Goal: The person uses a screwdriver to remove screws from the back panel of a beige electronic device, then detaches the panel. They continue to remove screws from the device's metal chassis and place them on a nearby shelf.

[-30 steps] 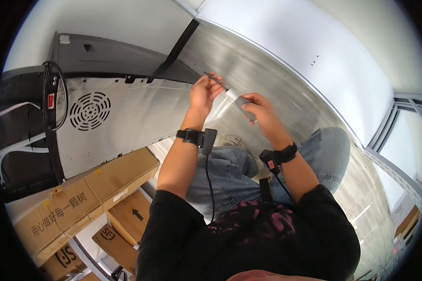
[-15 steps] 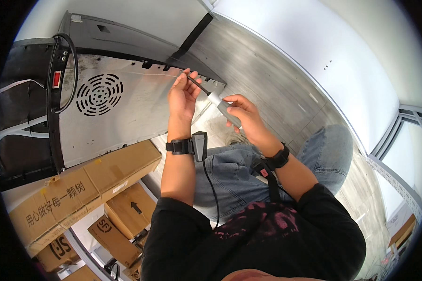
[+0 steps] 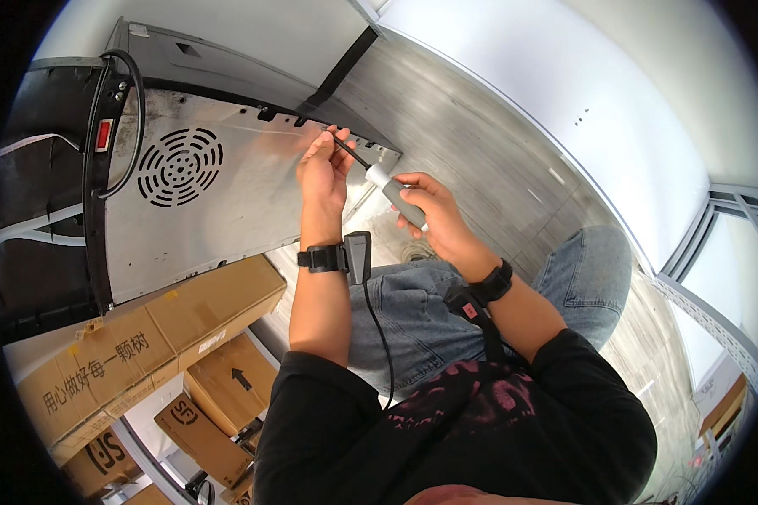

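My right hand point(image 3: 430, 210) is wrapped round the grey handle of a screwdriver point(image 3: 389, 187). Its dark shaft slants up and left to my left hand point(image 3: 322, 172), whose fingertips close round the shaft near the tip. Whether a screw sits at the tip is hidden by those fingers. Just behind my left hand is the upper right part of a grey metal panel point(image 3: 253, 185), with a round vent of slots point(image 3: 181, 167) at its left. Notches and holes run along the panel's upper edge.
A black cable point(image 3: 141, 118) loops beside a red switch point(image 3: 104, 135) on the cabinet's frame. Below the panel lies a long cardboard box point(image 3: 156, 341), with smaller boxes point(image 3: 227, 379) under it. Grey wood-look floor point(image 3: 446, 109) stretches to the white wall point(image 3: 581, 109) at the right.
Both hands and the screwdriver have shifted slightly left in the view. The grip of each hand looks the same, and the screwdriver keeps nearly the same slant.
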### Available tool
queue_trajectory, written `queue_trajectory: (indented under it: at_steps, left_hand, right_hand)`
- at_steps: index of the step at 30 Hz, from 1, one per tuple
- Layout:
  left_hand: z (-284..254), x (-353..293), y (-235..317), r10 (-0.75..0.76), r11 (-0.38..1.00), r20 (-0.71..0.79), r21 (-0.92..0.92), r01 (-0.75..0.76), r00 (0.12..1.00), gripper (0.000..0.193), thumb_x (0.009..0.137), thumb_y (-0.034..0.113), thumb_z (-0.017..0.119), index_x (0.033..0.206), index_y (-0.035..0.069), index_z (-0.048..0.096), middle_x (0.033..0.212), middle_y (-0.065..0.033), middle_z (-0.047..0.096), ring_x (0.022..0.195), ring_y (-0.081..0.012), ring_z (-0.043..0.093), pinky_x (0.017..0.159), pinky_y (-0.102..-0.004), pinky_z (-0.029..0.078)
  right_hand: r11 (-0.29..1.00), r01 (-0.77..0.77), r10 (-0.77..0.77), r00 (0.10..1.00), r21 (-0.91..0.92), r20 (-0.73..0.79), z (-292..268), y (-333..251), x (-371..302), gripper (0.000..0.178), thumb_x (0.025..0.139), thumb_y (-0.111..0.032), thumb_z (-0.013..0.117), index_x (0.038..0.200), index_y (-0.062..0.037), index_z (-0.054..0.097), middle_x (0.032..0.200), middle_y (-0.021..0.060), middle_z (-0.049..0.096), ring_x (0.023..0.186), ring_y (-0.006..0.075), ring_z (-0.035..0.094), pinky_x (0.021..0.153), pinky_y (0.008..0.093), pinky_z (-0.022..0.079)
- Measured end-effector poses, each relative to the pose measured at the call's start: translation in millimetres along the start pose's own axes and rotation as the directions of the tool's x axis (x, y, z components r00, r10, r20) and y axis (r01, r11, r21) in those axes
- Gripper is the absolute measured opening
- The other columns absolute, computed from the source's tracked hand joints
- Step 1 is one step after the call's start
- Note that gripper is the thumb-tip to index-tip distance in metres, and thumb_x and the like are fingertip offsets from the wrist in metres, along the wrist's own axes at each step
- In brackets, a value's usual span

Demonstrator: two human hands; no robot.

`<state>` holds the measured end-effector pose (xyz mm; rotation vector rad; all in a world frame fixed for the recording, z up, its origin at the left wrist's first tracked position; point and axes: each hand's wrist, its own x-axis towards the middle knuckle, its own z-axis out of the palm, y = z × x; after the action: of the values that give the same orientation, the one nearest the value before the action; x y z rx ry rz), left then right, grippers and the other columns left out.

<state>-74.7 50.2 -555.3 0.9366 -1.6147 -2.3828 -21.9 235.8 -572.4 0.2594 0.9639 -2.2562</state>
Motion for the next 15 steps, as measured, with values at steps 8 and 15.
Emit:
queue_trajectory:
  at_steps: [8,15]
  left_hand:
    - [-2.0,1.6,-0.5,-0.001,1.000,0.008,0.009,0.001,1.000,0.022,0.095,0.015,0.048,0.110,0.001,0.055,0.099,-0.0081,0.065,0.078,-0.0154,0.063,0.060,-0.0224,0.052]
    - [5.0,-5.6,3.0,-0.032,0.999,-0.005,0.002,0.032,0.999,0.017,0.093,0.015,0.053,0.104,0.004,0.058,0.092,-0.0058,0.064,0.075,-0.0147,0.062,0.057,-0.0226,0.050]
  right_hand:
    - [0.993,-0.063,0.059,0.998,0.101,0.035,-1.1,-4.3,1.2,0.027,0.089,-0.014,0.050,0.112,-0.0006,0.052,0.085,0.0080,0.058,0.061,0.0127,0.057,0.043,0.0219,0.036]
    - [0.878,0.244,-0.276,0.961,-0.412,-0.020,6.9,7.7,3.7,0.028,0.084,-0.005,0.059,0.111,-0.0023,0.053,0.087,0.0044,0.054,0.073,0.0113,0.055,0.051,0.0239,0.043]
